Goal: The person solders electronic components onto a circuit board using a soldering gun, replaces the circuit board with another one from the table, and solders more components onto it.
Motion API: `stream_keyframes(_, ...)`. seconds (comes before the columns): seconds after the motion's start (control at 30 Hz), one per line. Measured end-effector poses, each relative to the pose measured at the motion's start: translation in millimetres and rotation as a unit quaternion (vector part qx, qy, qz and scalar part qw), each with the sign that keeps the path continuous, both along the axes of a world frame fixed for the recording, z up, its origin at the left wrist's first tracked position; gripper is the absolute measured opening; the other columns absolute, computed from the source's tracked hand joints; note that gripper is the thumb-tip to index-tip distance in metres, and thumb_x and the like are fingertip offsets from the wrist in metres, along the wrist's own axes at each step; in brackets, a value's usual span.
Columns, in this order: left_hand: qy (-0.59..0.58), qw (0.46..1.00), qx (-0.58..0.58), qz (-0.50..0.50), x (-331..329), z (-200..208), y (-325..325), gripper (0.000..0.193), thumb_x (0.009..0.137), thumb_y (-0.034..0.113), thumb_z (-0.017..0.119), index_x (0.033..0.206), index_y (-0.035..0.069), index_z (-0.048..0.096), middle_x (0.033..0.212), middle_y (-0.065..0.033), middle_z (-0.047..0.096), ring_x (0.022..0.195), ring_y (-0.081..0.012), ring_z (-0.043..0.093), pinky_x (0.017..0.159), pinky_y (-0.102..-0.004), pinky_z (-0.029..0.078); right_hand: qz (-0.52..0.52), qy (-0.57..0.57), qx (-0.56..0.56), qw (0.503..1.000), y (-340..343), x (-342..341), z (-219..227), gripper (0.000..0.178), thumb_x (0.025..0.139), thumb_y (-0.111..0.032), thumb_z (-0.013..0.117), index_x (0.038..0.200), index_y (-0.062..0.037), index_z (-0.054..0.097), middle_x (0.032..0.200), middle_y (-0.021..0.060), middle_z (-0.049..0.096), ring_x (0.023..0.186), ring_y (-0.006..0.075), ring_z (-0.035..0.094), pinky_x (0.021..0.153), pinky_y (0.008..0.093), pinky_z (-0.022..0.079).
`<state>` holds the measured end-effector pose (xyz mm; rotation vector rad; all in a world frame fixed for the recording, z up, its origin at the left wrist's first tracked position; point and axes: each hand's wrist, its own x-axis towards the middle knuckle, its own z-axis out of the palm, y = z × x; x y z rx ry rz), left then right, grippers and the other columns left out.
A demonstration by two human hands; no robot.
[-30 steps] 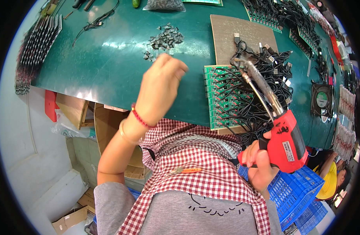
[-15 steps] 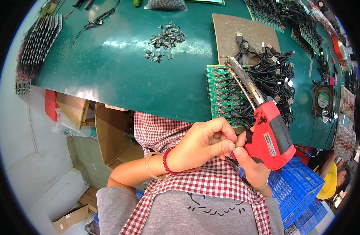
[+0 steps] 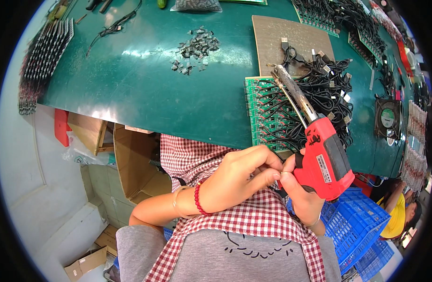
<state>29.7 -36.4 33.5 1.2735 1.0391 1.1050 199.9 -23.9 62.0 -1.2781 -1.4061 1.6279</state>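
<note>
My right hand (image 3: 306,199) is wrapped round the handle of a red and black soldering gun (image 3: 321,162). Its metal barrel points away from me, over a green circuit board panel (image 3: 259,113) with black USB cables (image 3: 326,89) heaped on it. Just left of the gun, my left hand (image 3: 242,176) is closed in a pinch, its fingertips meeting my right thumb and forefinger. A thin pale strand seems to show between the fingertips, too small to name. Both hands are in front of my checked apron, near the table edge.
Small black-and-silver parts (image 3: 197,47) lie piled on the green table (image 3: 131,89). A brown board (image 3: 282,35) sits behind the cables, a small fan (image 3: 388,118) to the right. Stacked panels (image 3: 44,66) stand far left. Blue crates (image 3: 354,223) and another person (image 3: 397,216) are at right.
The soldering gun has shifted slightly to the right over the panel, still in my right hand. My fingertips stay together, and a thin pale strand now shows between them.
</note>
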Motion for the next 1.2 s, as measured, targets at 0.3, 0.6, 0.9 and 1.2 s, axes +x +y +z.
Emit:
stream_keyframes(0.3,0.086,0.994,-0.011,-0.063,-14,4,8,0.008,0.078,0.002,0.062,0.085,0.001,0.058,0.074,-0.0034,0.060,0.063,-0.0071,0.059,0.055,-0.0251,0.048,0.006,-0.026,0.035,0.999,-2,-7,-4,0.043,0.079,0.008,0.054,0.118,0.0029,0.038,0.083,0.0078,0.055,0.070,0.0123,0.052,0.064,0.0256,0.044)
stream_keyframes(0.6,-0.032,0.959,-0.280,-0.025,-54,-36,49,0.010,0.086,0.008,0.053,0.084,-0.001,0.054,0.068,-0.0012,0.055,0.055,-0.0050,0.050,0.049,-0.0180,0.041,-0.038,-0.004,0.042,0.998,-22,34,-13,0.039,0.090,-0.019,0.054,0.118,0.0038,0.039,0.066,0.0067,0.048,0.057,0.0139,0.048,0.061,0.0336,0.047)
stream_keyframes(0.9,0.013,0.950,-0.304,-0.075,-54,-40,63,0.013,0.081,0.011,0.056,0.076,-0.001,0.057,0.064,-0.0019,0.057,0.050,-0.0054,0.053,0.043,-0.0188,0.042,-0.015,-0.056,-0.025,0.998,-53,63,-30,0.040,0.088,-0.019,0.056,0.118,0.0039,0.042,0.064,0.0080,0.050,0.054,0.0133,0.047,0.054,0.0278,0.042)
stream_keyframes(1.2,0.015,0.945,-0.315,-0.088,-55,-40,67,0.008,0.081,0.008,0.056,0.077,0.001,0.055,0.064,0.0000,0.056,0.050,-0.0040,0.051,0.043,-0.0175,0.039,-0.002,-0.080,-0.018,0.997,-55,62,-36,0.037,0.086,-0.015,0.054,0.116,0.0045,0.043,0.065,0.0091,0.051,0.054,0.0132,0.047,0.052,0.0259,0.039)
